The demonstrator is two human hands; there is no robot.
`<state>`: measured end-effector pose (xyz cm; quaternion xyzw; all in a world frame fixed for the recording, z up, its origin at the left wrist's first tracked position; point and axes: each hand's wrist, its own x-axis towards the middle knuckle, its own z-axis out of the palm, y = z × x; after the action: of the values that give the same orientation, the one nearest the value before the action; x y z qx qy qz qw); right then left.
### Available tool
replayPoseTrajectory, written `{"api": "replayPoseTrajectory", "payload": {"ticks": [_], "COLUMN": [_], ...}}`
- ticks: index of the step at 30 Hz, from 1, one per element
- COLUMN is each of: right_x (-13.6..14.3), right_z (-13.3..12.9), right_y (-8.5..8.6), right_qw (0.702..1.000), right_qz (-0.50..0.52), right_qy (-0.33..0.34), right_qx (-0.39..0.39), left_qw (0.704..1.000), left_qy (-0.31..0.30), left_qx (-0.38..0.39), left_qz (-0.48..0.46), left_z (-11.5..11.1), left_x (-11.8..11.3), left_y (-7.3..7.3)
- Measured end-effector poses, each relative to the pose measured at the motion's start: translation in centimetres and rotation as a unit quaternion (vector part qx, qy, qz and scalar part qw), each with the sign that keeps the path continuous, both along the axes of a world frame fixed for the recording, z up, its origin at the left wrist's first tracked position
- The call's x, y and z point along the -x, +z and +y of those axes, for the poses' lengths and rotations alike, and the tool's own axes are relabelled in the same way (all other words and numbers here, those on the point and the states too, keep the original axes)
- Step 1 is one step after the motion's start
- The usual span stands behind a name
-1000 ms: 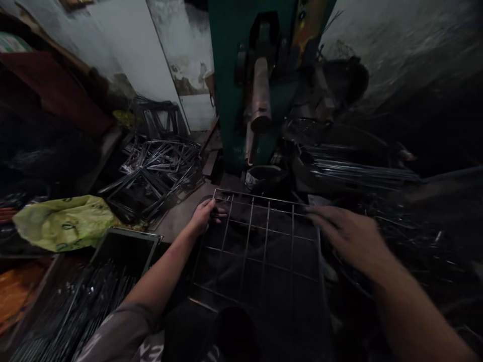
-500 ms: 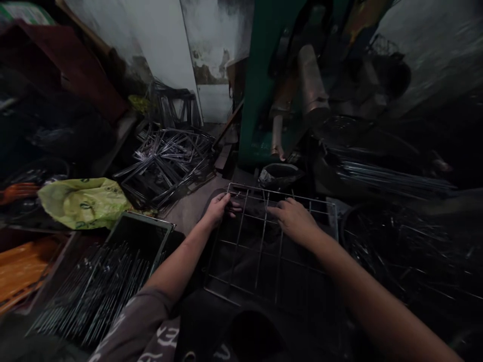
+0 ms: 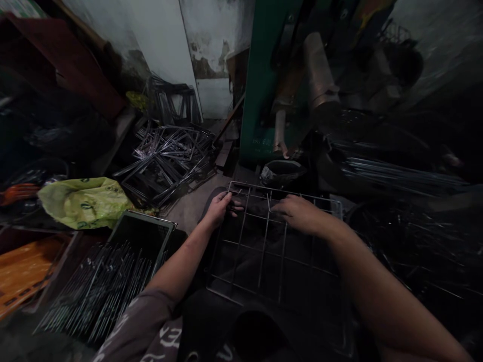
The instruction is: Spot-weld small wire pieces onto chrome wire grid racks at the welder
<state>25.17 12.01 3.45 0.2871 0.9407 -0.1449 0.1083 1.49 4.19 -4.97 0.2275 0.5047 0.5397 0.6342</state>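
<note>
A rectangular wire rack (image 3: pixel 261 250) with crossing rods lies tilted over my lap, its far edge raised towards the green machine. My left hand (image 3: pixel 221 208) pinches the rack's far left corner, thumb on top and the other fingers curled under. At the far side, my right hand (image 3: pixel 302 213) has its fingers bent around the rods, near one whose bent end sticks up. Dim light hides exactly which rods the right fingers grip. The rack's near right part fades into the dark clothing below it.
A green machine (image 3: pixel 252 110) with copper-coloured arms stands ahead. Wire frames (image 3: pixel 169 151) are heaped on the floor at left. Closer are a crate (image 3: pixel 166 241) of metal rods and a yellow sack (image 3: pixel 85 203). An orange-gloved hand (image 3: pixel 18 193) shows at far left.
My right hand has shifted a little to the right along the rack's far side. My left hand keeps its hold on the corner. The view has moved slightly.
</note>
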Motion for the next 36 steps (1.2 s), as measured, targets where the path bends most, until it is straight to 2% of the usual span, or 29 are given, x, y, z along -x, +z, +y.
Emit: {"api": "replayPoseTrajectory", "payload": {"ticks": [3, 6, 9, 14, 18, 19, 21, 23, 24, 29, 33, 36], "right_x": [0.4, 0.9, 1.0, 1.0, 0.0, -0.6, -2.1, -3.4, -3.7, -2.3, -1.2, -1.2], "right_z": [0.2, -0.4, -1.4, -2.7, -3.8, -4.0, -4.2, -4.2, -4.2, -4.0, -4.2, -4.5], "right_y": [-0.2, -0.6, -1.2, -2.2, -1.9, -1.7, -1.5, -1.5, -1.5, -1.8, -2.0, -2.3], "right_qw": [0.999, 0.995, 0.989, 0.986, 0.97, 0.958, 0.917, 0.874, 0.863, 0.874, 0.856, 0.857], "right_qz": [0.003, -0.003, 0.021, 0.114, 0.187, 0.215, 0.259, 0.257, 0.241, 0.164, 0.177, 0.192], "right_qy": [-0.028, -0.074, -0.089, -0.095, -0.132, -0.165, -0.283, -0.402, -0.436, -0.448, -0.481, -0.472], "right_qx": [-0.018, -0.072, -0.117, -0.075, -0.084, -0.092, -0.106, -0.092, -0.081, -0.09, -0.073, -0.069], "left_qw": [1.0, 1.0, 1.0, 1.0, 0.999, 0.999, 0.999, 0.999, 0.999, 0.999, 0.999, 0.999], "left_qy": [0.007, 0.012, 0.023, 0.029, 0.038, 0.037, 0.036, 0.035, 0.036, 0.029, 0.019, 0.023], "left_qx": [0.002, 0.005, 0.009, 0.005, 0.006, 0.005, 0.004, 0.003, 0.001, -0.036, -0.043, -0.026], "left_qz": [0.001, 0.002, 0.006, -0.001, -0.012, -0.016, -0.02, -0.017, -0.014, -0.013, -0.007, 0.001], "left_z": [0.0, 0.0, -0.1, -0.4, -0.6, -0.7, -0.8, -0.9, -1.0, -1.2, -1.6, -1.9], "left_x": [0.0, 0.0, 0.0, -0.1, 0.0, 0.1, 0.2, 0.3, 0.2, -0.3, -0.5, -0.5], "left_y": [0.1, 0.2, 0.4, 0.8, 1.1, 1.1, 1.2, 1.2, 1.3, 1.7, 2.1, 2.5]}}
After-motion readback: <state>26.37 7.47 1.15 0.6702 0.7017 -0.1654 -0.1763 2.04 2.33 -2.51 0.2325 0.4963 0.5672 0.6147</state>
